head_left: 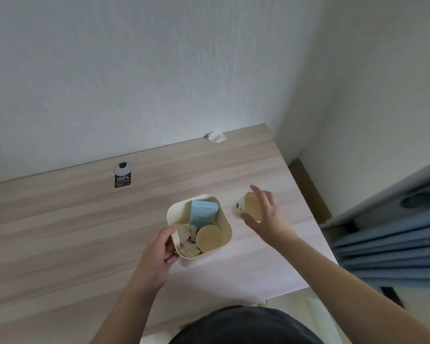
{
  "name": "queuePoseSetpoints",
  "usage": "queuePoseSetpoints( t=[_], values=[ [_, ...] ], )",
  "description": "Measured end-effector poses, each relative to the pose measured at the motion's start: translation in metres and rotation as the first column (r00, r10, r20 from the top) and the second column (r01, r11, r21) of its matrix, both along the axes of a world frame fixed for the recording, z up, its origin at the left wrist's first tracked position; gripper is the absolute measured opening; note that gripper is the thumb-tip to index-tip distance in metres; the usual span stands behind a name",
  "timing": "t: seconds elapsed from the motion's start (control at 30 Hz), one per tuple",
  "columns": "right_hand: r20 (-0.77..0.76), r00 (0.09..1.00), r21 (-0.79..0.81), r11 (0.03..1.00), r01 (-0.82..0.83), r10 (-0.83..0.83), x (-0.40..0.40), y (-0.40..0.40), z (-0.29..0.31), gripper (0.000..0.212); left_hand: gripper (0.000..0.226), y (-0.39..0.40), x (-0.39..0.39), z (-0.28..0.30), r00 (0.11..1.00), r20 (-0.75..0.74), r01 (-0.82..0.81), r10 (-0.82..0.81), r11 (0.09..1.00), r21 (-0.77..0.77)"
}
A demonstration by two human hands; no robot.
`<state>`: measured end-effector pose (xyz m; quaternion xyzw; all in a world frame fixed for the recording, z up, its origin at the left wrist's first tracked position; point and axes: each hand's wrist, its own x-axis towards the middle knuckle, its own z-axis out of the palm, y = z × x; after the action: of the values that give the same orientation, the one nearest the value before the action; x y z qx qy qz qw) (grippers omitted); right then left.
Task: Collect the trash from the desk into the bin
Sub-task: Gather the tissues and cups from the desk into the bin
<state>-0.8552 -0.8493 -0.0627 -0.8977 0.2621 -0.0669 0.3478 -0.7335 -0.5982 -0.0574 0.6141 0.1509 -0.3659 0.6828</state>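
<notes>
A small cream bin (225, 220) stands on the wooden desk (72, 232). Inside it lie a light blue carton (203, 212), a tan paper cup (210, 238) and crumpled tissue (188, 240). My left hand (159, 254) grips the bin's near left rim. Just right of the bin, a second tan paper cup (252, 206) lies on the desk. My right hand (265, 217) hovers over it with fingers spread, not closed on it. A small pale scrap (236, 209) lies between the cup and the bin. A crumpled white tissue (216, 137) rests at the desk's far edge by the wall.
A black and white tag (122, 175) lies at the desk's back left edge. The desk's right edge runs close to a wall corner, with blue curtain fabric (392, 244) beyond it. My dark-clothed body (246, 326) is at the desk's near edge.
</notes>
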Motion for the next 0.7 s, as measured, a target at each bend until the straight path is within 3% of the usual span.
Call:
queuePoseSetpoints(
  t=[0.1, 0.17, 0.27, 0.47, 0.7],
  values=[
    [0.338, 0.94, 0.033, 0.999, 0.032, -0.042, -0.009, 0.002, 0.035, 0.073, 0.019, -0.013, -0.004, -0.003, 1.0, 0.008, 0.011, -0.011, 1.0, 0.029],
    [0.399, 0.914, -0.004, 0.996, -0.085, 0.08, -0.014, 0.005, 0.05, 0.071, 0.018, -0.022, -0.008, -0.003, 0.998, 0.029, 0.054, -0.055, 0.998, 0.038],
    [0.286, 0.919, -0.08, 0.962, -0.26, 0.272, -0.019, 0.008, 0.059, 0.068, 0.021, -0.035, -0.015, 0.0, 0.991, 0.071, 0.113, -0.115, 0.993, 0.028],
    [0.084, 0.904, -0.117, 0.905, -0.41, 0.42, -0.021, 0.008, 0.048, 0.068, 0.032, -0.05, -0.027, 0.01, 0.981, 0.135, 0.126, -0.138, 0.988, 0.094],
    [-0.049, 0.863, -0.061, 0.861, -0.505, 0.503, -0.018, 0.005, 0.044, 0.094, 0.042, -0.051, -0.036, 0.017, 0.983, 0.139, 0.102, -0.116, 0.989, 0.104]
  ],
)
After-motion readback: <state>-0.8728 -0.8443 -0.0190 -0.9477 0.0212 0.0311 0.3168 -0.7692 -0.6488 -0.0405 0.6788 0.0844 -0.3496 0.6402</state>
